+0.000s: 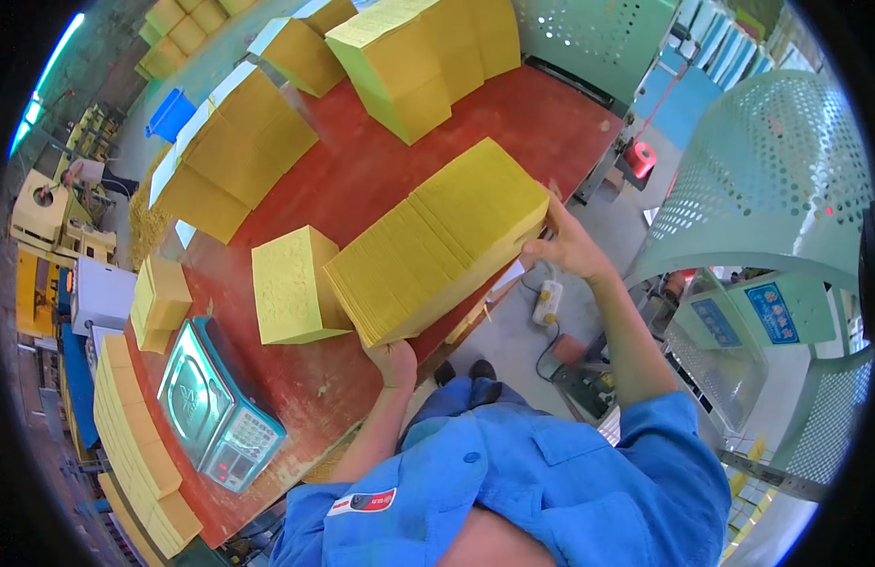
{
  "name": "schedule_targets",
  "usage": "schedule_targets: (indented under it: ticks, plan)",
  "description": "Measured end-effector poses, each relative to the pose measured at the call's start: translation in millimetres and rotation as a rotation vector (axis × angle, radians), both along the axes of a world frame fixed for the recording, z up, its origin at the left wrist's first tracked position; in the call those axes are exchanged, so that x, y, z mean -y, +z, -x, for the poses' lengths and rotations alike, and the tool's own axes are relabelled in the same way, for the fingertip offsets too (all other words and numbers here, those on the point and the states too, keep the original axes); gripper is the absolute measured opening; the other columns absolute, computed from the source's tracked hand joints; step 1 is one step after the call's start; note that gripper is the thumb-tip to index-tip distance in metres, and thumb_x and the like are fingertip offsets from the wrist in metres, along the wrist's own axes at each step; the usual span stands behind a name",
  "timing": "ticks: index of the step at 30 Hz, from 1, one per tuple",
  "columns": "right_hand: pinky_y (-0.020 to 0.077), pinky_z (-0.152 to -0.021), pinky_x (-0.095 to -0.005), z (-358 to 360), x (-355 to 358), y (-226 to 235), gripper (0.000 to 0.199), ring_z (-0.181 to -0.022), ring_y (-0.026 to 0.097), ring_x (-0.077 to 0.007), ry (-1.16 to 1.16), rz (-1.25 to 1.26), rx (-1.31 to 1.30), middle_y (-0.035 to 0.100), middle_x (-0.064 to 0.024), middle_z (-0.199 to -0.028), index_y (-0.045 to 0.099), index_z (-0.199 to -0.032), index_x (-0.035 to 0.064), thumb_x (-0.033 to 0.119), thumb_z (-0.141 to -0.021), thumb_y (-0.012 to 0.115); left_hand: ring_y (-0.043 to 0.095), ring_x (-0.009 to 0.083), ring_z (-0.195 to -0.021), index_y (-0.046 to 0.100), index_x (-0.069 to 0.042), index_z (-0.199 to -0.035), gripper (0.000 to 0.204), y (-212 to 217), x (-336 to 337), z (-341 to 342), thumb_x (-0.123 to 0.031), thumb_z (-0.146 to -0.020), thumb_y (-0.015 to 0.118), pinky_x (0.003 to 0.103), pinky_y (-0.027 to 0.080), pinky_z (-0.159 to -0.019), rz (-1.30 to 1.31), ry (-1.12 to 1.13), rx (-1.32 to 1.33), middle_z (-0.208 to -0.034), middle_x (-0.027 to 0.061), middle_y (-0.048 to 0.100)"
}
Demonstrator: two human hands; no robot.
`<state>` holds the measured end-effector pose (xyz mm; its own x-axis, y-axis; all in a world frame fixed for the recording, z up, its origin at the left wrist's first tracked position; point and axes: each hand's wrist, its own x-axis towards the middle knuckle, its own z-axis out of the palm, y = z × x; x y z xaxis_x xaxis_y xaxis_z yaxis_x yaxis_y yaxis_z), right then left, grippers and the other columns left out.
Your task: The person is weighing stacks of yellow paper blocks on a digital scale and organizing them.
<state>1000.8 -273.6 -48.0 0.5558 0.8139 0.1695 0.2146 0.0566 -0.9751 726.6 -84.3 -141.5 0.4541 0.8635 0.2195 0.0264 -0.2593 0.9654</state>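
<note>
A long stack of yellow paper [437, 241] lies slanted across the near side of the red table, with thin sheet edges showing along its top. My left hand [393, 363] is closed against its near left end, fingers partly hidden beneath it. At the opposite end my right hand [572, 244] grips the far right corner, its thumb on the near side and its fingers around the end face. Touching or very close to the stack's left end stands a shorter yellow paper block [291, 285]. I cannot tell whether the long stack rests fully on the tabletop.
On the red table [541, 118] stand a teal scale [220, 406] and more yellow stacks [234, 156] at the back and left. A green perforated guard [749, 180] rises at right. A power strip [548, 302] lies on the floor. Far left, another person [102, 177] bends by machinery.
</note>
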Motion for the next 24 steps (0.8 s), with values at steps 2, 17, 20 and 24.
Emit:
schedule_targets:
  ticks: [2,17,20,24]
  plan:
    - [0.0364,-0.106,-0.0339,0,-1,-8,0.086,-0.128,0.043,-0.0198,0.002,-0.012,-0.013,0.045,-0.0083,-0.141,0.027,-0.149,0.0049,0.011,-0.079,0.077,0.05,0.0289,-0.12,0.048,0.006,-0.127,0.034,-1,4,-3,-0.003,-0.094,0.05,0.036,0.037,-0.103,0.033,-0.064,-0.087,-0.126,0.0176,0.054]
    - [0.0378,-0.107,-0.0397,32,-100,-24,0.064,-0.128,0.047,-0.0212,0.123,-0.303,-0.927,0.049,-0.0061,-0.139,0.033,-0.146,0.0099,0.044,-0.096,0.055,0.059,0.0211,-0.109,0.038,-0.004,-0.145,0.066,279,-115,-43,-0.005,-0.084,0.065,0.032,0.046,-0.095,-0.292,-0.57,-0.317,-0.122,0.0128,0.058]
    - [0.0426,-0.103,-0.0391,43,-131,-10,0.062,-0.126,0.05,-0.0183,0.197,-0.23,-0.975,0.051,-0.006,-0.137,0.035,-0.145,0.0111,0.048,-0.097,0.051,0.057,0.0152,-0.112,0.037,-0.005,-0.145,0.069,277,-132,-36,-0.011,-0.084,0.068,0.03,0.046,-0.095,-0.018,-0.496,-0.299,-0.124,0.0113,0.058]
    - [0.046,-0.1,-0.0375,34,-192,5,0.065,-0.121,0.054,-0.0173,0.312,-0.193,-0.944,0.052,-0.007,-0.137,0.037,-0.145,0.0111,0.051,-0.096,0.051,0.057,0.0198,-0.115,0.042,-0.002,-0.14,0.061,249,-195,-13,-0.02,-0.087,0.067,0.035,0.048,-0.097,0.486,-0.632,-0.106,-0.129,0.0123,0.057]
